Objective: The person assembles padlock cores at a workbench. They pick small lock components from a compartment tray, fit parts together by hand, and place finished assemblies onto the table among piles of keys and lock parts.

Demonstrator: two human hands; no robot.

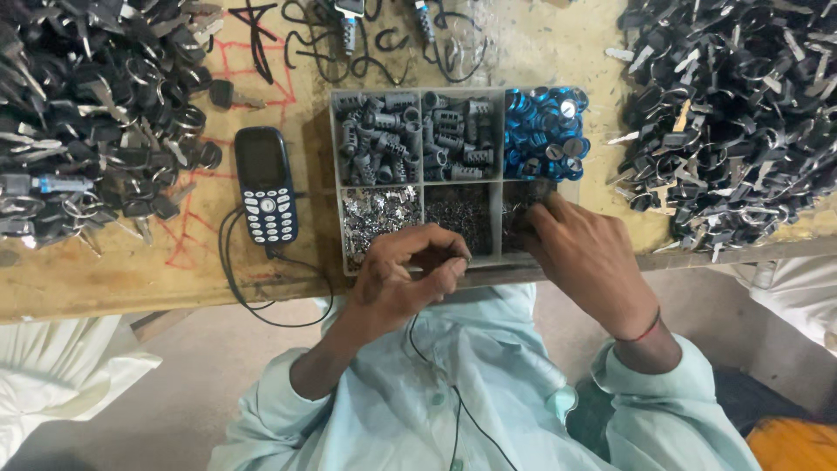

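Worn scribbled desk [105,270], key heaps both sides, compartment tray [418,94] at near edge, left hand [403,277] fingers pinched on a tiny part over tray front, right hand [586,258] fingers dipped into front-right compartment, grip unclear, phone [267,183] left of tray.

We've got the compartment tray [418,92] dead centre on the bench [105,279], phone [267,185] at its 9 o'clock, key piles at 10 [87,113] and 2 [732,113], loose cables [366,39] at 12.

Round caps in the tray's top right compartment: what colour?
Shiny blue round caps, clearest in the head view.
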